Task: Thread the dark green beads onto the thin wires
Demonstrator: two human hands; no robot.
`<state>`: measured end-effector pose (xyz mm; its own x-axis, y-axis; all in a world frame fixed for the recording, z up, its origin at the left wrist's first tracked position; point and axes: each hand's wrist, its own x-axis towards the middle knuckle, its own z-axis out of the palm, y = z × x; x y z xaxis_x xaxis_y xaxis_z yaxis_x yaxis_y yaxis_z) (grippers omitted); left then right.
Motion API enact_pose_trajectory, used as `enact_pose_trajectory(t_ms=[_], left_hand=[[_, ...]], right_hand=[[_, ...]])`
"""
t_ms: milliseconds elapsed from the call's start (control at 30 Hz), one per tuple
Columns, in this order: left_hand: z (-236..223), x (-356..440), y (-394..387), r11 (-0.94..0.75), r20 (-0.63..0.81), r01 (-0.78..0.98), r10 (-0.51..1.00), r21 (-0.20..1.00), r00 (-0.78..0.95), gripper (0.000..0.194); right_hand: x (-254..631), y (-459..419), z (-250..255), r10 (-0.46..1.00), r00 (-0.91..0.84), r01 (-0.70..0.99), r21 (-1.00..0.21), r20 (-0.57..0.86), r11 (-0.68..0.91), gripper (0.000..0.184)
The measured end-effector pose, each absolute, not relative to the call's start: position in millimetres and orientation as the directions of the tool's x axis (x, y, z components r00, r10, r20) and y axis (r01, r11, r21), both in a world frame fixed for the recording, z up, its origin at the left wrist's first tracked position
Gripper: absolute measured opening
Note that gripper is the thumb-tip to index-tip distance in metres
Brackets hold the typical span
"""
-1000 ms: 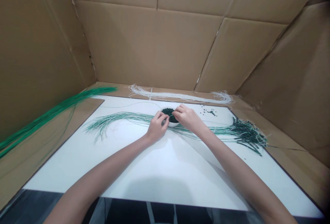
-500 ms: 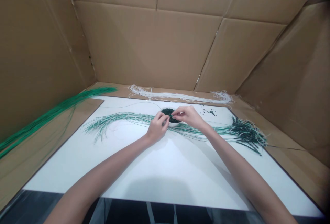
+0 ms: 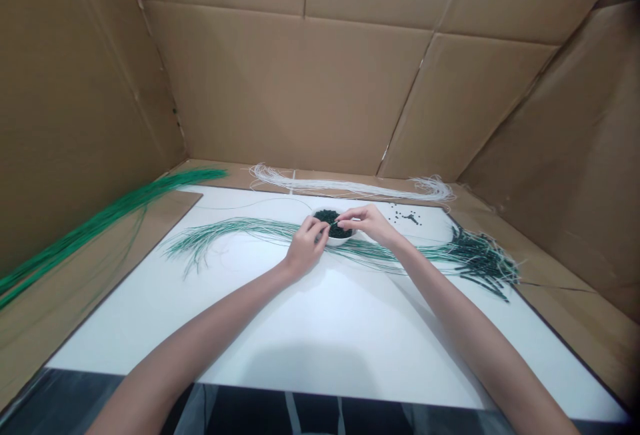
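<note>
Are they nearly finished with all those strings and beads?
Not nearly, it seems. Done: the strands at the right have dark beads on them. In hand: the left hand is at the bowl, over green strands, and the right hand pinches just above the beads. Left: the bowl holds many beads, and the white strands at the back show none.

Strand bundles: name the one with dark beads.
The bundle across the white board, beaded at its right end; the white bundle and bright green bundle show no beads.
</note>
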<state>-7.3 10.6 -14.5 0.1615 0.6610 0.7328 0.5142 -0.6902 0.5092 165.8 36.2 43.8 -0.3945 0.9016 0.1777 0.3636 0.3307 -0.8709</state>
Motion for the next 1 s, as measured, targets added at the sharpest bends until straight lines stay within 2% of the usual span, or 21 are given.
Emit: enact_pose_trajectory(t_ms=[433,1000], left_hand=[[-14.6,-7.4,9.9,-0.705,0.744,0.504,0.647,0.5,0.168,0.016],[-13.6,-6.9,9.7,-0.714,0.751,0.495,0.638,0.495,0.17,0.017]], right_hand=[[164.9,36.2,40.6,0.897,-0.375,0.327,-0.872,0.233,0.363,0.024],[163.1,34.1,40.1,0.907,-0.36,0.295,-0.896,0.218,0.332,0.021]])
